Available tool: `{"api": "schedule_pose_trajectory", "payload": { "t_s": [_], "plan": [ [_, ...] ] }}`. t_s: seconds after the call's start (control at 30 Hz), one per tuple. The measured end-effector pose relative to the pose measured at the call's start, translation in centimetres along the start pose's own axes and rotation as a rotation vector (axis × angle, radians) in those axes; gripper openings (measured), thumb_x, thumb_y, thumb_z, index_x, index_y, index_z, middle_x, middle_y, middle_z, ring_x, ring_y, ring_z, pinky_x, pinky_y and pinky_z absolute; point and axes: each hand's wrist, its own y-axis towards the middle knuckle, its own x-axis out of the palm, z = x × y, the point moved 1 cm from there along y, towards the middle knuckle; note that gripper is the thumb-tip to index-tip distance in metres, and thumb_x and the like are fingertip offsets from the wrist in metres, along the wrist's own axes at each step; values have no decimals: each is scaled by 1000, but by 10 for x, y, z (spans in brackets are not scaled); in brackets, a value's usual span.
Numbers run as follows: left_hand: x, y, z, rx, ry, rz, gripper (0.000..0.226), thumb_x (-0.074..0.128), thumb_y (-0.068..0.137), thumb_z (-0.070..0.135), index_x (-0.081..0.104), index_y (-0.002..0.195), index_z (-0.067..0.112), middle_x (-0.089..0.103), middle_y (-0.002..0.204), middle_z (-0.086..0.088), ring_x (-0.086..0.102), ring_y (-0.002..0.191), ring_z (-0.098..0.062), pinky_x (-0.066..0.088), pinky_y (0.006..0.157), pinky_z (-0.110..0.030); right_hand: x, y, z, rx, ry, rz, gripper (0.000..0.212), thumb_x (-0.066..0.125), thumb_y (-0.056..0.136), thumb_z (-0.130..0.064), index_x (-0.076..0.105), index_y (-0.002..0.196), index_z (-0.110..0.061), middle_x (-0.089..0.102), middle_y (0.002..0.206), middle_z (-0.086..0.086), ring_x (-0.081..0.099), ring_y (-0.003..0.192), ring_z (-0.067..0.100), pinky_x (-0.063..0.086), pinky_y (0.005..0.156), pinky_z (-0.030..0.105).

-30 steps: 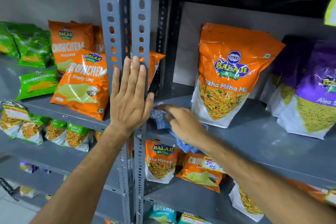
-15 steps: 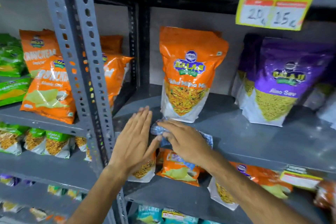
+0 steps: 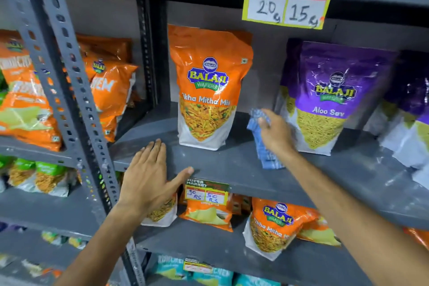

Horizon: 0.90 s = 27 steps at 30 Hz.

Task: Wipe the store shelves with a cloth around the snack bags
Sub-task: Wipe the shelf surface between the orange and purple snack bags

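Fingers of the right hand (image 3: 276, 133) grasp a blue striped cloth (image 3: 263, 144) mid-shelf between snack bags (left hand (image 3: 148, 179) flat, released, at front edge); right stretch unwiped.

Grey metal racking fills the view. A perforated upright (image 3: 69, 100) slants at the left; behind it stands a darker rear post (image 3: 148, 53). Right of that post runs a plain grey back wall (image 3: 264, 53), evenly lit.

Blue cloth (image 3: 262, 139) — between upright snack bags (image 3: 206, 90).
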Motion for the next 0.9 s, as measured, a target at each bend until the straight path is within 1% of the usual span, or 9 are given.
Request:
{"api": "schedule_pose_trajectory", "payload": {
  "t_s": [0.13,0.27,0.33,0.4,0.5,0.6,0.67,0.77,0.9],
  "plan": [
    [-1,0,-1,7,5,0,122,11,87,96,25,164,2,25,174,-15,23,162,-27,14,134,-42,32,55,20,88,-244,-158,39,50,98,-18,56,137,-17,68,121,27,64,112,47,54,93,49],
    [1,2,-2,-2,11,6,120,14,88,96,24,165,4,23,175,-15,22,162,-27,13,134,-42,58,88,23,-28,-482,-328,42,36,103,-29,49,143,-23,63,138,15,61,120,40,53,95,43],
    [1,3,-3,-3,21,6,119,14,88,95,23,166,5,22,175,-14,21,162,-27,11,134,-41,65,88,14,-60,-467,-393,43,32,106,-26,51,144,-22,66,132,20,66,113,39,52,76,33],
    [0,1,-2,-2,27,2,119,15,88,94,23,166,5,22,175,-14,21,163,-27,10,134,-40,65,77,10,-84,-440,-401,40,33,104,-28,59,134,-21,73,108,23,71,90,38,50,60,31],
    [0,0,-2,-2,26,-10,119,14,88,94,23,166,4,21,175,-14,20,163,-27,10,134,-40,51,41,13,-146,-412,-459,31,35,101,-34,58,117,-22,74,94,22,72,84,42,55,69,43],
    [1,0,-3,0,12,-8,121,13,87,96,26,165,4,24,174,-15,22,162,-28,14,134,-43,24,-3,22,-321,-358,-476,30,41,104,-31,56,130,-28,72,120,16,67,108,40,54,85,44],
    [1,0,-2,3,12,-14,121,12,87,96,26,165,4,24,174,-15,22,162,-27,14,134,-43,6,-28,28,-403,-221,-530,36,46,105,-27,55,138,-35,67,136,0,63,123,26,51,100,41],
    [0,0,-1,-5,17,-16,121,10,87,96,25,165,5,24,175,-13,21,163,-26,14,134,-43,-18,-42,41,-377,7,-596,36,50,105,-22,61,136,-36,68,135,-7,61,127,13,46,110,38],
    [0,1,-1,-7,13,-12,121,11,86,96,25,165,5,24,175,-13,21,162,-26,14,134,-43,-23,-35,47,-207,-62,-362,35,43,107,-24,56,138,-32,74,112,10,70,90,22,49,78,29]
  ]
}}
